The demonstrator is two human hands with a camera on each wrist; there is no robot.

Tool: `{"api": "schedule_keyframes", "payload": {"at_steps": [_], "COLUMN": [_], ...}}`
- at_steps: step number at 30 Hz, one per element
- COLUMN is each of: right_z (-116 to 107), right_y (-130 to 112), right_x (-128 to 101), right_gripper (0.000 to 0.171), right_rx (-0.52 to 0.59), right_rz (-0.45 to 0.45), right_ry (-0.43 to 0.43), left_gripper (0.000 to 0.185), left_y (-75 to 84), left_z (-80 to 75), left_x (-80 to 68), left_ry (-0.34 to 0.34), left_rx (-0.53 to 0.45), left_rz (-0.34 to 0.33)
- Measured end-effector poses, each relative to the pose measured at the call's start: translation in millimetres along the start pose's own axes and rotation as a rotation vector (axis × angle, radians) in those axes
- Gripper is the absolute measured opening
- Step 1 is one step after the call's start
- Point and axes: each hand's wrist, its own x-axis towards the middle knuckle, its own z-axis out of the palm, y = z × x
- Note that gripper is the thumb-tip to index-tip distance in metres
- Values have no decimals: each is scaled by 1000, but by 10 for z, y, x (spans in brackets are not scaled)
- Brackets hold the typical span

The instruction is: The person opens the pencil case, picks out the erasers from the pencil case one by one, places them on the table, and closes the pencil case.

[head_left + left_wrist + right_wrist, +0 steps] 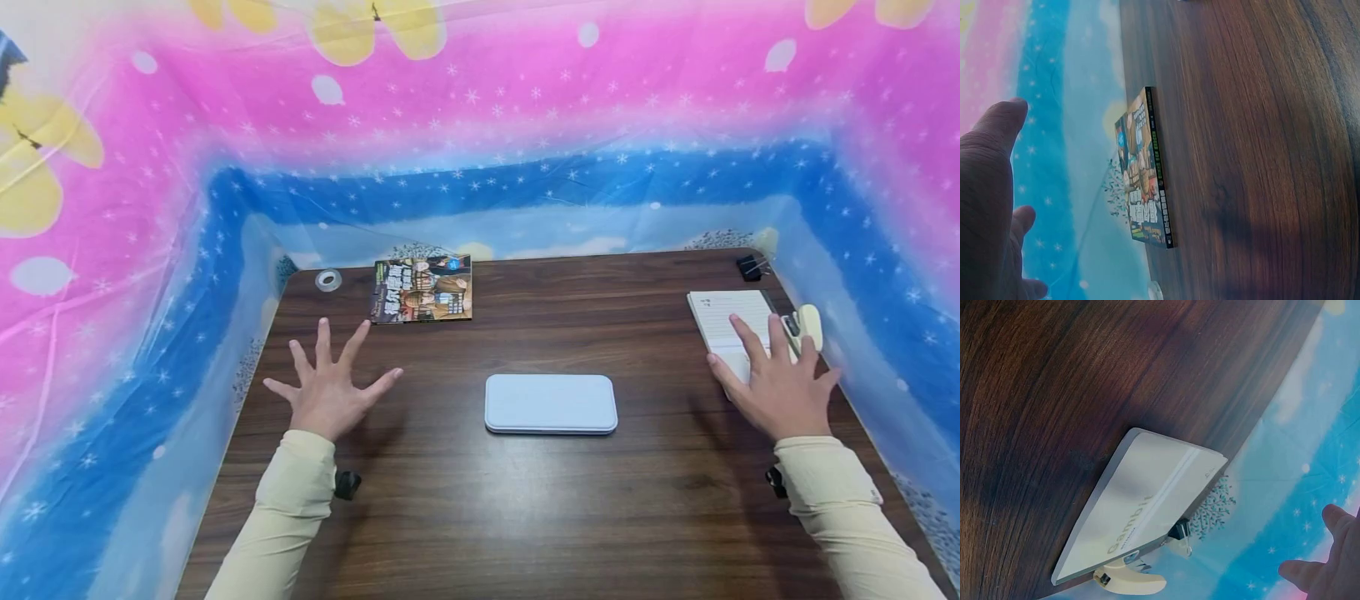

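My left hand is held above the left part of the table with its fingers spread, holding nothing. Beyond its fingertips lies a book with a colourful printed cover; the left wrist view shows its dark spine. My right hand, also spread and holding nothing, hovers over the near end of a pale notebook, hiding part of it. "Gambit" is printed on the notebook in the right wrist view. Between the hands, a flat white case with rounded corners lies on the table.
A roll of clear tape sits at the far left corner. Near the far right corner is a black binder clip. A cream-coloured curved tool lies beside the notebook. Patterned cloth surrounds the brown wooden table.
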Motion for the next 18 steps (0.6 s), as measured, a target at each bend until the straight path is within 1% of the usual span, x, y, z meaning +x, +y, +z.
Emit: {"api": "schedule_keyframes", "payload": {"at_steps": [11,18], "right_z": [8,-13], "right_y": [37,39], "right_x": [-4,-8], "right_gripper": [83,84], "right_rx": [4,12], "right_rz": [11,15], "right_ry": [30,33], "left_gripper": [101,102], "left_y": [9,-4], "left_z": [-12,-44], "left_x": [31,46], "left_ry": [11,16], "left_rx": [-3,5], "left_rz": [8,6]}}
